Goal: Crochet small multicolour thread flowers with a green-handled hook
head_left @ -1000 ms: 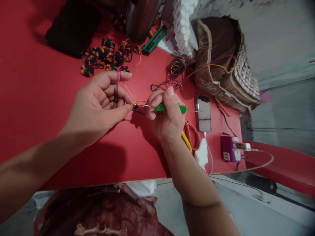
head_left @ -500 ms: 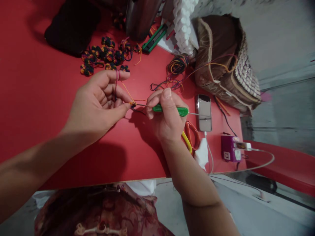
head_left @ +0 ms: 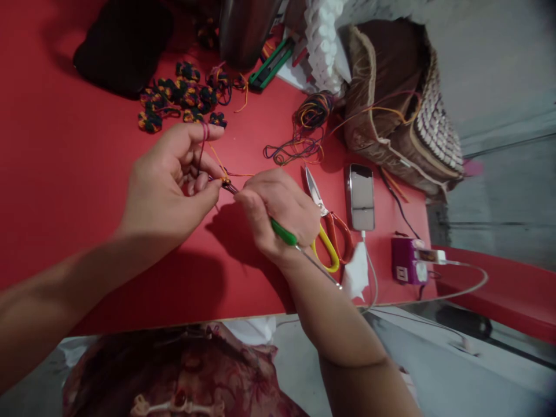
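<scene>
My left hand (head_left: 171, 179) pinches a small piece of crochet work (head_left: 226, 182) between thumb and fingers. Dark red yarn (head_left: 204, 139) loops round its raised index finger, and an orange strand (head_left: 218, 159) runs down to the piece. In my right hand (head_left: 278, 217) is a crochet hook (head_left: 284, 233) with a green handle, gripped with the knuckles upward. The hook's front end meets the piece at my left fingertips; its thin rear shaft points down and right over my wrist. Finished-looking crocheted flowers (head_left: 186, 92) in black, orange and green lie beyond my left hand.
Scissors (head_left: 324, 211) with red and yellow handles lie right of my right hand, beside a phone (head_left: 361, 197) on a cable. Behind are a yarn bundle (head_left: 315, 110), a green cutter (head_left: 271, 65), a brown bag (head_left: 391, 87) and a black object (head_left: 124, 49). A purple adapter (head_left: 408, 260) sits at right.
My right hand has rolled over and moved left toward my left hand, tilting the hook so its rear end swings downward. The scissors' blades now show. My left hand keeps its pinch.
</scene>
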Action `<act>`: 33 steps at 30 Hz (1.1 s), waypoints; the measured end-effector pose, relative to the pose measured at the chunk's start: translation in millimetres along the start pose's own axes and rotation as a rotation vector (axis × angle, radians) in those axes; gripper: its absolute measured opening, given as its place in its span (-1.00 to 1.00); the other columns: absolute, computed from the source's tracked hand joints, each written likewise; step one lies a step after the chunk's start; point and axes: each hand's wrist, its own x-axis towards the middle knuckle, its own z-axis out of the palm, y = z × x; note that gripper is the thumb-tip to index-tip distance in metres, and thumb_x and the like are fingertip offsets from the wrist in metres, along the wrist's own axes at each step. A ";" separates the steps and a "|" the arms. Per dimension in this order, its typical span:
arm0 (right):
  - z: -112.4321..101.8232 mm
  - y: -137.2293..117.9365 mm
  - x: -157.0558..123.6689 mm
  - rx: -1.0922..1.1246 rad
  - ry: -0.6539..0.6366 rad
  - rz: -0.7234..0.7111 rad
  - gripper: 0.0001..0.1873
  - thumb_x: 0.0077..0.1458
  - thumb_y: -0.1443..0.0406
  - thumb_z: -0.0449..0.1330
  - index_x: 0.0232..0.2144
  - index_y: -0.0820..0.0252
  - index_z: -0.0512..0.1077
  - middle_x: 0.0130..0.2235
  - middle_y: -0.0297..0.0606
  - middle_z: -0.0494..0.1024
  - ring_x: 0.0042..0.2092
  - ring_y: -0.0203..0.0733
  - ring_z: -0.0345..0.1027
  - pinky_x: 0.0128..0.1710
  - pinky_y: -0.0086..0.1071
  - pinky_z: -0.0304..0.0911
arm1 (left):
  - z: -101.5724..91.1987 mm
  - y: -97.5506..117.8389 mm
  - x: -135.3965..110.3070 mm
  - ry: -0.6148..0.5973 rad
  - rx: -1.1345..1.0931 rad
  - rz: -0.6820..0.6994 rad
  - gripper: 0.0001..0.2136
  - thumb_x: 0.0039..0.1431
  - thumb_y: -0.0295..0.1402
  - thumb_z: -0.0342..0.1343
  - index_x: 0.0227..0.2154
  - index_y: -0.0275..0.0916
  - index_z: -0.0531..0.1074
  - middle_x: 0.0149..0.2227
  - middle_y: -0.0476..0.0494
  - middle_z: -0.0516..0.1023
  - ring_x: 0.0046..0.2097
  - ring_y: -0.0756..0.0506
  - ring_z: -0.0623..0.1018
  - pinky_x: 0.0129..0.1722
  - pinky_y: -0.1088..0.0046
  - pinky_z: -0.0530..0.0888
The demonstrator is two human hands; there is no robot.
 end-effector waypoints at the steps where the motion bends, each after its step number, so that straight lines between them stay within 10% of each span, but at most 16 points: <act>1: -0.3 -0.9 -0.3 -0.031 -0.006 -0.021 -0.82 0.54 0.32 0.26 -0.21 0.12 0.57 -0.27 -0.26 0.72 -0.24 -0.25 0.65 -0.16 -0.42 0.58 | 1.9 -0.9 -0.9 0.019 0.003 0.027 -0.49 0.13 -0.53 0.46 0.15 -0.10 0.64 -0.30 0.03 0.69 -0.44 0.04 0.53 -0.52 0.49 0.40; 6: 8.2 -7.4 -2.8 0.074 0.080 0.161 -0.69 0.61 0.26 0.18 -0.26 0.11 0.58 -0.32 -0.30 0.70 -0.23 -0.25 0.66 -0.14 -0.38 0.57 | 3.7 2.6 -2.1 0.040 0.069 0.108 -0.55 0.20 -0.45 0.46 0.15 -0.07 0.63 -0.28 0.03 0.69 -0.42 0.04 0.55 -0.52 0.52 0.43; 12: 28.6 -7.7 -5.4 0.520 0.233 0.532 -0.60 0.62 0.10 0.16 -0.30 0.05 0.56 -0.42 -0.44 0.62 -0.55 -0.36 0.43 -0.55 -0.41 0.36 | 1.3 14.7 -1.2 -0.001 0.126 -0.012 -0.65 0.35 -0.27 0.47 0.13 -0.04 0.57 -0.26 0.02 0.68 -0.37 -0.02 0.63 -0.42 0.44 0.50; 18: 20.8 -9.5 -5.7 0.433 0.218 0.376 -0.70 0.57 0.20 0.25 -0.26 0.07 0.66 -0.29 -0.31 0.71 -0.27 -0.25 0.61 -0.18 -0.31 0.55 | 1.2 15.8 1.9 0.007 -0.030 -0.077 -0.56 0.13 -0.43 0.51 0.05 0.05 0.63 -0.27 0.03 0.68 -0.33 -0.04 0.63 -0.44 0.44 0.50; 33: 23.0 2.9 -5.2 0.624 0.255 0.469 -0.60 0.62 0.08 0.15 -0.29 0.00 0.60 -0.39 -0.40 0.55 -0.48 -0.30 0.43 -0.45 -0.30 0.47 | -10.6 7.0 8.3 -0.101 -0.237 -0.251 -0.57 0.17 -0.53 0.48 0.05 -0.03 0.61 -0.22 0.02 0.75 -0.24 -0.05 0.72 -0.17 0.35 0.70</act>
